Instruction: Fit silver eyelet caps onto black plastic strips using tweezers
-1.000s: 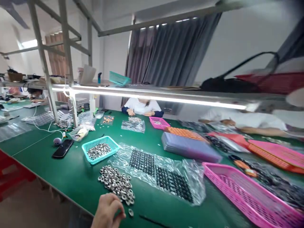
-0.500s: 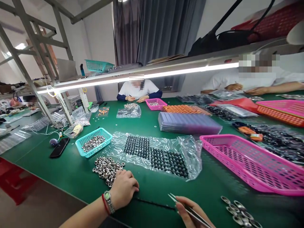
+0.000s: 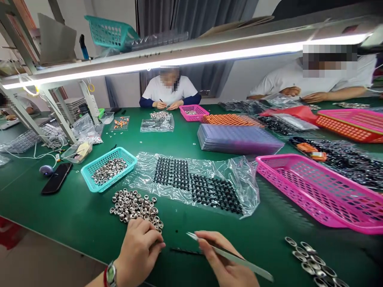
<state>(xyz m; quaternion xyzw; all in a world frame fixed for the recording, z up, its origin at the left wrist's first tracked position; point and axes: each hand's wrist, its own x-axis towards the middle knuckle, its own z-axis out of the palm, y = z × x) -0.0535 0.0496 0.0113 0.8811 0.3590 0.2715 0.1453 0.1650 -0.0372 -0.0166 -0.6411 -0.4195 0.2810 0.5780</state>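
My left hand (image 3: 140, 249) rests on the green table (image 3: 74, 215) at the near edge of a loose heap of small metal rings (image 3: 134, 204), fingertips pinched together at a ring. My right hand (image 3: 223, 261) holds metal tweezers (image 3: 230, 257), their tip pointing left above a thin black strip (image 3: 184, 251) lying between my hands. A clear plastic bag (image 3: 197, 185) with black gridded parts inside lies just beyond the heap.
A teal basket (image 3: 108, 173) of rings stands at left, beside a black phone (image 3: 56, 178). A large pink basket (image 3: 317, 193) sits at right, more rings (image 3: 314, 265) near it. Stacked purple trays (image 3: 236, 139) lie behind. Two people in white shirts work across the table.
The view has tilted down and moved closer to the table. My right hand with the tweezers has come further in and leftward; my left hand stays at the ring heap.
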